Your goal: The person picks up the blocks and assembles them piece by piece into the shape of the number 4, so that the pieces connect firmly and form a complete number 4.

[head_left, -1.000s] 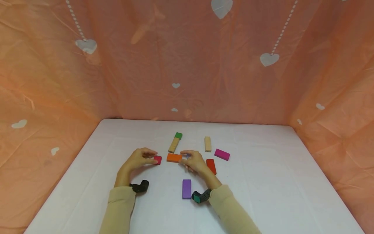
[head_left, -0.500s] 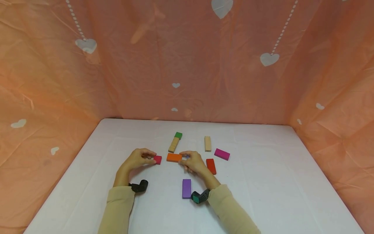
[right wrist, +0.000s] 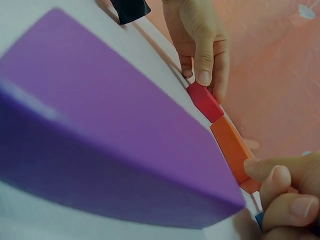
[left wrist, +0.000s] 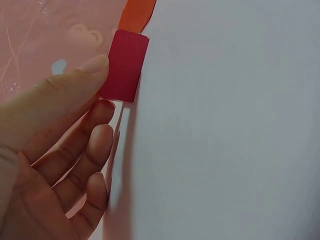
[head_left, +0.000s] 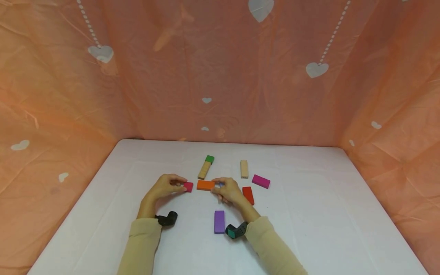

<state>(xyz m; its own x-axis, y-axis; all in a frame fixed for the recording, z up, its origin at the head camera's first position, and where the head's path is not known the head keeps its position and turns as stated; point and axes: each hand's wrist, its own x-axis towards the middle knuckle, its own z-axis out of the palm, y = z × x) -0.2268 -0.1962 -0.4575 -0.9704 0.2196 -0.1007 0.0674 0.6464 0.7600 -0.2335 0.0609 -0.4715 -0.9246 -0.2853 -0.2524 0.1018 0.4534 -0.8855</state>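
My left hand point(head_left: 168, 185) pinches a crimson block point(head_left: 188, 187) between thumb and fingers; in the left wrist view the thumb lies along the side of the crimson block point(left wrist: 125, 65), other fingers curl below. Just to its right, an orange block point(head_left: 205, 185) lies lengthwise in line with it, a small gap between them in the head view. The right hand point(head_left: 228, 190) pinches the orange block's right end, with the thumb on the near side and forefinger on the far side. A blue block point(head_left: 221, 184) is mostly hidden behind the right hand's fingers.
Beyond the orange block lies a plain wooden block point(head_left: 204, 170) with a green block point(head_left: 210, 159) at its far end. Another plain block point(head_left: 244, 169), a magenta block point(head_left: 261, 181) and a red block point(head_left: 248, 195) lie rightward. A purple block point(head_left: 219, 222) sits beside the right wrist.
My left hand has shifted slightly right with the crimson block, narrowing the gap to the orange block. The right hand and orange block have hardly moved.
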